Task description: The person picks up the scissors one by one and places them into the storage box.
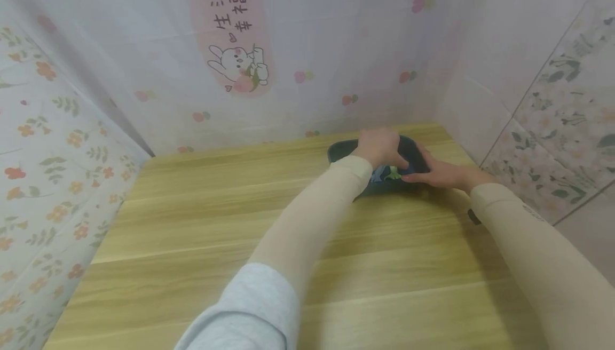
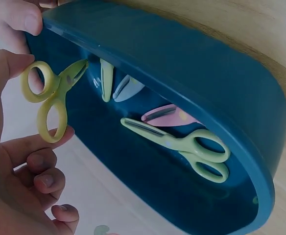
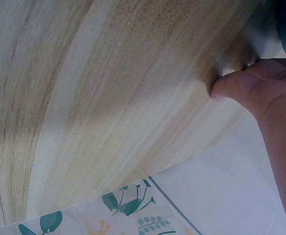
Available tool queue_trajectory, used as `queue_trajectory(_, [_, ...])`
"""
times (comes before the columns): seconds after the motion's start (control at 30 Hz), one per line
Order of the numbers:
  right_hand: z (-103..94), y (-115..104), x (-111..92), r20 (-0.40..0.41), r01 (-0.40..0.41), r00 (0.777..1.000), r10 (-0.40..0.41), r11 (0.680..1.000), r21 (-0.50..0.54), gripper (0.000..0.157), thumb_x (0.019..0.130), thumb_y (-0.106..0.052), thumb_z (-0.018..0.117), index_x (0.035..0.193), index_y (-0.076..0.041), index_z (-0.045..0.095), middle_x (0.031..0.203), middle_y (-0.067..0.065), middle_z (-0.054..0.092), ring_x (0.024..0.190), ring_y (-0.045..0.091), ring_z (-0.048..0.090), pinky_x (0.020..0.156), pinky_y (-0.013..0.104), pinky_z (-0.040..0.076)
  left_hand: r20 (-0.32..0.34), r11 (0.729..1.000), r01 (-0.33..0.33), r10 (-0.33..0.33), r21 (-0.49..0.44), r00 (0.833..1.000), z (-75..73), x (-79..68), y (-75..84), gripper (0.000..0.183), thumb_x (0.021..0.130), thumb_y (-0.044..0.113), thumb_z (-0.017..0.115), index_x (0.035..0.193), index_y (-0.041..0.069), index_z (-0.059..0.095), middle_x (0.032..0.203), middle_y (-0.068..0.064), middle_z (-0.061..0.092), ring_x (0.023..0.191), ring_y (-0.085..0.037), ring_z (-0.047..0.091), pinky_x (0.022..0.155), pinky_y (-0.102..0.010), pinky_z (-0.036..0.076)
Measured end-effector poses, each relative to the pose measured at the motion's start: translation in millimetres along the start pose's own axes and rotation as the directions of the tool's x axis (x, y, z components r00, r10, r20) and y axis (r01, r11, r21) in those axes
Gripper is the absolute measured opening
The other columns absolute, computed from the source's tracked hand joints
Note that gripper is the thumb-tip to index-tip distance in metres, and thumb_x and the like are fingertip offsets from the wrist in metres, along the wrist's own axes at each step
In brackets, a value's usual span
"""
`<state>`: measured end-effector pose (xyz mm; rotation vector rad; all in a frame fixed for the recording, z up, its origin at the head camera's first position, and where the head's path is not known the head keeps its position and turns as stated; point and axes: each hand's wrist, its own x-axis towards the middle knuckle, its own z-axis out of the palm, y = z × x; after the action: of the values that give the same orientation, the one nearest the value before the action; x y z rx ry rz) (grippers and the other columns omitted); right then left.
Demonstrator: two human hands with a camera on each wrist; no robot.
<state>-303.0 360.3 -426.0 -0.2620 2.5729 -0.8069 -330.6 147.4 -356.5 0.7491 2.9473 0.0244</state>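
A dark blue-green plastic bin (image 1: pixel 342 150) stands on the wooden table near its far right corner. My left hand (image 1: pixel 381 147) reaches over it; the left wrist view shows the thumb and a finger pinching the handle loops of yellow scissors (image 2: pixel 59 90), blades pointing into the bin. Inside lie light green scissors (image 2: pixel 182 144), pink scissors (image 2: pixel 168 116), a grey-blue pair (image 2: pixel 128 88) and another yellow-green pair (image 2: pixel 106 81), partly hidden by the wall. My right hand (image 1: pixel 442 173) grips the bin's right end, thumb at the rim. The right wrist view shows only part of that hand (image 3: pixel 265 88).
The wooden tabletop (image 1: pixel 216 222) spreads left and in front of the bin. A printed curtain (image 1: pixel 312 46) hangs behind, with flowered cloth at left and panels at right. A small dark object (image 1: pixel 473 216) lies near the right edge beneath the right forearm.
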Motion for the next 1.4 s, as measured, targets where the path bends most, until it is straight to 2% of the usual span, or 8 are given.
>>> queue_trajectory(0.2, [1.0, -3.6, 2.9, -0.006, -0.003, 1.0, 0.002, 1.0, -0.024, 0.125, 0.097, -0.066, 0.063, 0.164, -0.018, -0.032, 0.172, 0.035, -0.017, 0.156, 0.066, 0.002, 0.124, 0.079, 0.011, 0.008, 1.0, 0.013, -0.013, 0.003, 1.0, -1.8, -4.9, -3.8, 0.04, 0.088, 0.07, 0.073, 0.101, 0.033, 0.075, 0.103, 0.018, 0.07, 0.101, -0.007, 0.063, 0.104, -0.041, 0.051])
queue_trajectory(0.4, [1.6, -2.9, 3.3, -0.015, -0.001, 1.0, 0.0, 1.0, -0.031, 0.124, 0.098, -0.065, 0.063, 0.164, -0.018, -0.032, 0.172, 0.036, -0.016, 0.156, 0.067, 0.004, 0.124, 0.078, 0.011, -0.012, 1.0, 0.015, -0.015, -0.021, 1.0, -1.8, -10.1, -8.5, 0.034, 0.089, 0.061, 0.077, 0.104, 0.03, 0.074, 0.103, 0.016, 0.073, 0.1, -0.008, 0.065, 0.105, -0.043, 0.05])
queue_trajectory(0.57, [2.5, -2.5, 1.9, -0.029, 0.014, 0.999, -0.015, 0.999, -0.03, 0.125, 0.098, -0.062, 0.065, 0.165, -0.018, -0.03, 0.172, 0.036, -0.016, 0.156, 0.066, 0.001, 0.124, 0.078, 0.01, -0.012, 1.0, 0.03, -0.03, 0.006, 0.999, -1.4, -12.8, -11.5, 0.038, 0.089, 0.057, 0.079, 0.115, 0.029, 0.075, 0.115, 0.015, 0.075, 0.107, -0.01, 0.067, 0.105, -0.042, 0.049])
queue_trajectory(0.67, [3.4, -2.5, 0.9, -0.034, 0.011, 0.999, -0.011, 1.0, -0.023, 0.125, 0.097, -0.062, 0.067, 0.165, -0.018, -0.029, 0.172, 0.036, -0.015, 0.157, 0.065, 0.001, 0.124, 0.078, 0.01, -0.004, 0.999, 0.026, -0.026, -0.028, 1.0, -0.8, -12.3, -13.1, 0.038, 0.091, 0.053, 0.079, 0.118, 0.028, 0.074, 0.118, 0.013, 0.075, 0.109, -0.011, 0.067, 0.105, -0.043, 0.049])
queue_trajectory(0.83, [2.7, -0.9, 1.4, -0.048, 0.003, 0.999, -0.005, 0.999, -0.033, 0.127, 0.096, -0.064, 0.067, 0.165, -0.018, -0.028, 0.171, 0.038, -0.013, 0.156, 0.067, 0.004, 0.124, 0.078, 0.012, -0.042, 0.999, 0.015, -0.017, -0.053, 0.999, -1.1, -5.9, -17.6, 0.022, 0.093, 0.043, 0.078, 0.105, 0.026, 0.074, 0.108, 0.012, 0.073, 0.098, -0.01, 0.066, 0.097, -0.042, 0.054])
queue_trajectory(0.97, [2.1, 0.3, 2.9, -0.058, 0.015, 0.998, -0.016, 0.999, -0.031, 0.127, 0.096, -0.062, 0.068, 0.166, -0.018, -0.028, 0.171, 0.039, -0.012, 0.155, 0.068, 0.005, 0.124, 0.078, 0.012, -0.059, 0.998, 0.026, -0.03, -0.064, 0.998, -3.1, -3.0, -21.7, 0.02, 0.093, 0.041, 0.079, 0.106, 0.028, 0.073, 0.109, 0.013, 0.072, 0.098, -0.011, 0.064, 0.103, -0.046, 0.052])
queue_trajectory(1.2, [4.1, -0.6, 3.6, -0.067, 0.037, 0.997, -0.036, 0.999, 0.003, 0.126, 0.096, -0.056, 0.071, 0.166, -0.017, -0.026, 0.171, 0.038, -0.013, 0.156, 0.067, 0.002, 0.124, 0.078, 0.009, -0.061, 0.996, 0.022, -0.027, -0.088, 0.998, -17.0, -16.0, -35.9, 0.038, 0.095, 0.041, 0.077, 0.129, 0.027, 0.067, 0.131, 0.01, 0.072, 0.122, -0.016, 0.066, 0.113, -0.052, 0.046])
queue_trajectory(1.4, [4.3, -1.3, 2.9, -0.065, 0.022, 0.998, -0.021, 1.0, 0.004, 0.126, 0.096, -0.059, 0.069, 0.165, -0.019, -0.029, 0.171, 0.039, -0.015, 0.155, 0.068, 0.001, 0.123, 0.079, 0.009, -0.104, 0.997, 0.042, -0.049, -0.064, 0.993, -36.2, -21.5, -58.3, 0.03, 0.094, 0.042, 0.078, 0.117, 0.024, 0.071, 0.12, 0.007, 0.074, 0.113, -0.016, 0.067, 0.107, -0.049, 0.053])
